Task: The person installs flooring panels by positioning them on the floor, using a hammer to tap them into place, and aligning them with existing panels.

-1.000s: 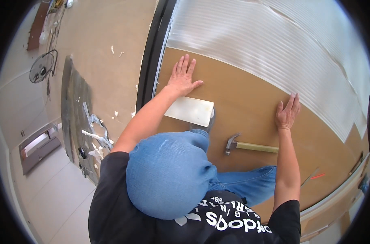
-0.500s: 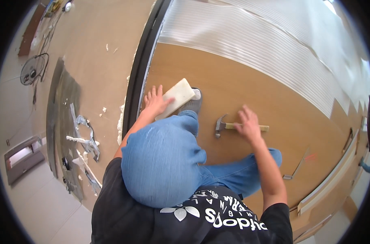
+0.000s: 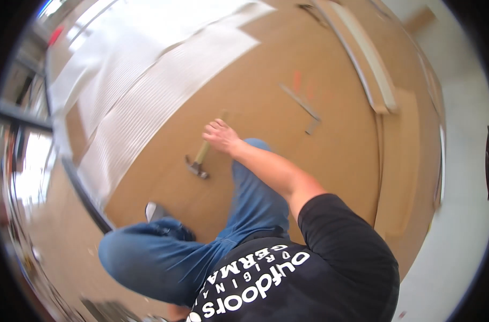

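Observation:
My right hand (image 3: 221, 136) is closed round the wooden handle of a claw hammer (image 3: 202, 152). The metal head lies toward me, below the hand in the picture, against the brown board (image 3: 244, 172). A bit of the handle sticks out past my fingers, blurred. Of my left arm only a small patch of skin shows beyond my blue-jeaned knee at the lower edge. My left hand is out of the picture, and the pale block it touched earlier does not show.
A small metal try square (image 3: 303, 104) lies on the board near red marks. Ribbed translucent sheeting (image 3: 164, 75) covers the far left. Long panel strips (image 3: 362, 53) lie at the far right. A dark frame edge (image 3: 86, 196) runs beside my shoe (image 3: 154, 212).
My head has turned to the right, so the whole scene has swung left. My right hand, open above the hammer before, has taken hold of its handle. My left hand has left view.

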{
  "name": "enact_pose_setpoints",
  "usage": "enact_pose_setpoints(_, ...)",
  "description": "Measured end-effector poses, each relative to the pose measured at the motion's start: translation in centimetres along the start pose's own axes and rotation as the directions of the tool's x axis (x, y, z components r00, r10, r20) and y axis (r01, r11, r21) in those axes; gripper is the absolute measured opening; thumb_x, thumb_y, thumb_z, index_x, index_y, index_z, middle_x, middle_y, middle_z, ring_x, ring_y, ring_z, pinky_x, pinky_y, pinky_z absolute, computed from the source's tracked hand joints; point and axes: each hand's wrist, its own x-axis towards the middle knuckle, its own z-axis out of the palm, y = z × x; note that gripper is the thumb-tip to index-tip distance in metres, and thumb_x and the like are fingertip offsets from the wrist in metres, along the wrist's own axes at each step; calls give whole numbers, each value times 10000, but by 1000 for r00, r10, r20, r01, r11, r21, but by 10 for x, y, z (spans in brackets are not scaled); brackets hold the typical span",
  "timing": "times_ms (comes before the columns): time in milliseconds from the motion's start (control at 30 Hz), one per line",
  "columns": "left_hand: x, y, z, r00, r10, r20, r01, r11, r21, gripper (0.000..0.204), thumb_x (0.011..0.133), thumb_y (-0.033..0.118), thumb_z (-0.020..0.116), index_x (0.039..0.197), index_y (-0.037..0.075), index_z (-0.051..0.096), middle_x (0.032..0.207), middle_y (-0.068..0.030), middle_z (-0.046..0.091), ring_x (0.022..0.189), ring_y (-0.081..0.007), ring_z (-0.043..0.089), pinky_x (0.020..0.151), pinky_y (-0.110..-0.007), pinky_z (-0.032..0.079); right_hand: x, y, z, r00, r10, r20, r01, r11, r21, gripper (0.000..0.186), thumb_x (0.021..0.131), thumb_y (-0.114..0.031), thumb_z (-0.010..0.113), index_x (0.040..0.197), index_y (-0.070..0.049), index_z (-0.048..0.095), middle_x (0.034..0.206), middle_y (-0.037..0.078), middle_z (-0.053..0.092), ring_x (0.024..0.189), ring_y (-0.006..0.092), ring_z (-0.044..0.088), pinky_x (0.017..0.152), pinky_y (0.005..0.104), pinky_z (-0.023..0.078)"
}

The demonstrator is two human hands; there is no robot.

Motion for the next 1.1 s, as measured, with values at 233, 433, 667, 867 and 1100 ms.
enact_pose_setpoints(233, 43, 20, -80, 991, 8, 132, -19, 997, 76, 728, 1014, 476, 595, 1570, 54, 389, 1563, -241, 423, 1426, -372, 438, 1158, -469, 375, -247, 85, -13, 551, 788, -274, -723, 615, 315, 434, 900, -296, 705, 1271, -89, 620, 1439, 171, 544, 1348, 382, 496, 1149, 514, 385)
enact_pose_setpoints(433, 82, 94, -260, 991, 127, 35, -131, 979, 159, 691, 1023, 442, 600, 1558, 47, 412, 1532, -245, 470, 1393, -370, 486, 1136, -463, 408, -463, 7, 15, -135, 936, 325, -969, -194, 156, 742, 1007, -485, 559, 1586, -69, 354, 1688, 226, 213, 1545, 431, 215, 1239, 609, 197)
enact_pose_setpoints(667, 36, 428, -263, 640, 767, -51, -655, 578, 487, 495, 1017, 281, 625, 1429, 18, 549, 1247, -233, 661, 1129, -360, 660, 990, -454, 523, -491, -21, 34, -261, 959, 115, -965, -254, -73, 751, 1034, -466, 470, 1590, 7, 297, 1679, 254, 213, 1557, 439, 172, 1234, 627, 176)
enact_pose_setpoints(867, 96, 553, -137, 748, 595, 295, -611, 444, 656, 510, 999, 358, 662, 1357, 0, 601, 1320, -237, 647, 1181, -378, 645, 1002, -452, 524, -397, 40, 37, -276, 959, 66, -938, -284, 197, 819, 993, -553, 534, 1580, -18, 331, 1662, 268, 229, 1538, 443, 217, 1230, 618, 194)
enact_pose_setpoints(1100, 187, 536, 45, 706, 683, 187, -599, 435, 672, 636, 900, 519, 727, 1312, 63, 562, 1255, -200, 553, 1242, -387, 543, 1002, -490, 483, -334, 200, 28, 567, 788, 239, -812, 584, 0, 816, 948, -591, 595, 1592, -146, 363, 1666, 201, 266, 1531, 401, 261, 1250, 572, 210)
